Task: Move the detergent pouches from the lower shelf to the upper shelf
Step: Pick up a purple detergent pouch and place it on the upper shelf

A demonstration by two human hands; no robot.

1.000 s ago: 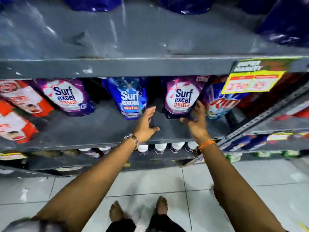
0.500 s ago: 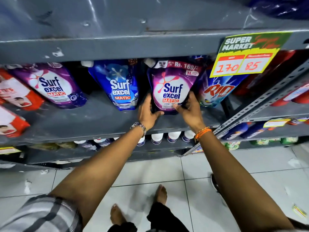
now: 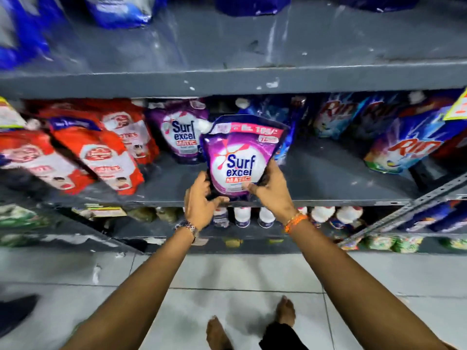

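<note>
A purple Surf excel pouch [image 3: 240, 157] is held upright in front of the lower shelf [image 3: 328, 173], just off its front edge. My left hand [image 3: 201, 200] grips its lower left corner and my right hand [image 3: 271, 189] its lower right side. A second purple Surf excel pouch [image 3: 180, 136] leans on the lower shelf to the left. A blue pouch [image 3: 285, 122] stands partly hidden behind the held one. The grey upper shelf [image 3: 252, 46] runs across the top, with blue pouches [image 3: 121, 8] at its back.
Red pouches [image 3: 101, 152] lean on the lower shelf at left and Rin pouches [image 3: 409, 147] at right. White-capped bottles [image 3: 242, 215] stand on the shelf below. A yellow price tag [image 3: 458, 107] hangs at right. My bare feet [image 3: 285, 311] rest on the tiled floor.
Both hands closed on the purple pouch and pulled it forward off the lower shelf. The view has swung right to left, so the red pouches now fill the left side.
</note>
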